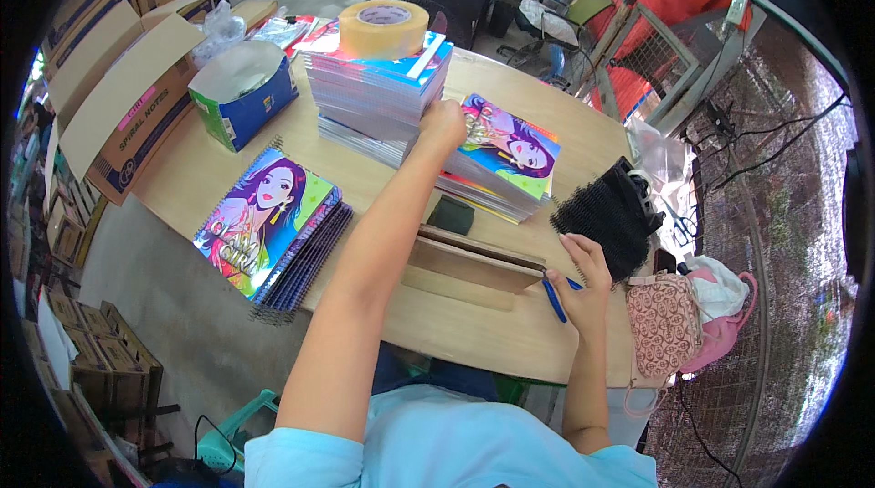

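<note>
My left hand (444, 126) reaches forward to the right side of a tall stack of unbound notebooks (374, 92). Its fingers are curled in on the stack's edge, and the fingertips are partly hidden. My right hand (588, 271) is closed round blue-handled pliers (554, 300), which stick out on its left side. Its fingertips point at a bundle of black spiral coils (606, 219). A lower pile of notebooks with an illustrated cover (512, 146) lies between the hands. In front of it stands a wooden rack (474, 265), with a small dark block (450, 215) behind it.
Spiral-bound notebooks (269, 219) are stacked at the left. A tape roll (383, 30) rests on the tall stack. A blue-green box (244, 96) and an open carton (137, 123) stand beyond. A patterned pink pouch (663, 324) sits at the table's right edge.
</note>
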Motion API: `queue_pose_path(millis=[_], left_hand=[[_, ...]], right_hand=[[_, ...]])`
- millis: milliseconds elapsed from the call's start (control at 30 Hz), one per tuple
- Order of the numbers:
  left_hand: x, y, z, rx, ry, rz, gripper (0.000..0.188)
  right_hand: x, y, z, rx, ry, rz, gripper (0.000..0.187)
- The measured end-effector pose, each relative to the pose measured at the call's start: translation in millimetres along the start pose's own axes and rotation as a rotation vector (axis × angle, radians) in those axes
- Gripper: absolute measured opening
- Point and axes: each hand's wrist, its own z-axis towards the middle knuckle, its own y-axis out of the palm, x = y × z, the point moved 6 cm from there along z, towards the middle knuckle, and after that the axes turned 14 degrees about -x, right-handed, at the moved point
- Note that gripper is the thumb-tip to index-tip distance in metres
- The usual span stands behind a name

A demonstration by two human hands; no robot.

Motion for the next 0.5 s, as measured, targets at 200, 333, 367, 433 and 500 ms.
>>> queue_pose_path(millis=[200,333,367,433,500], left_hand=[[46,-54,-96,0.392,0.325,-0.077,0.013],[24,-77,-189,0.249,0.636,-0.684,0.03],[4,-69,-200,0.223,0.705,-0.878,0.035],[-39,-49,-221,0.241,0.504,-1.011,0.047],[-81,-26,-223,0.22,0.447,-0.979,0.055]], right_hand=[[14,-10,46,0.268,0.05,0.188,0.059],[27,-11,68,0.422,0.069,0.787,0.05],[6,-10,71,0.327,0.049,0.733,0.045],[-47,6,73,0.197,-0.078,0.687,0.032],[-68,35,78,0.079,-0.134,0.644,0.02]])
